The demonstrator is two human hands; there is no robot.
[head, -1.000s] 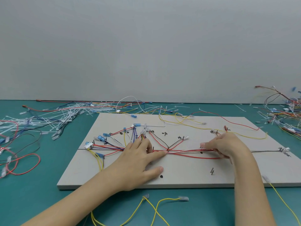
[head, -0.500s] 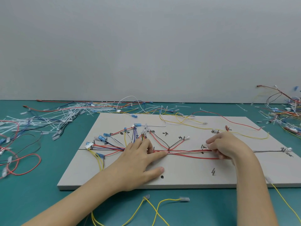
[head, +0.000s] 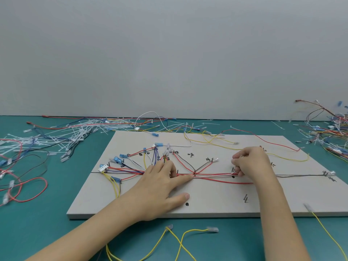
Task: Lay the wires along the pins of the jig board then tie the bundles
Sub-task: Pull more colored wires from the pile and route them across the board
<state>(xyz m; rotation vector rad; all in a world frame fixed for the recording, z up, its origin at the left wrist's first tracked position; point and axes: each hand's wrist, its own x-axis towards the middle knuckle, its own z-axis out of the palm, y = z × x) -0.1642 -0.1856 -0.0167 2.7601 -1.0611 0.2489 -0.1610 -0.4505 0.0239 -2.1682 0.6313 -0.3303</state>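
Nearest the camera, two loose yellow wires (head: 180,240) with clear terminals lie on the teal table (head: 47,232), their lower runs cut off by the frame edge; a third yellow wire (head: 327,232) trails off the board's right corner. One grey jig board (head: 216,206) lies flat. The left hand (head: 160,187) rests on it with fingers nearly straight, forefinger pressing the wire bundle (head: 212,175) at the centre pin. The right hand (head: 250,162) is curled, fingertips pinching the same bundle's right stretch; its grip point is hidden. Handwritten board labels are illegible. Beyond, a heap of white cable ties (head: 71,132) lies far left and tangled spare wires (head: 327,132) far right, too many to count.
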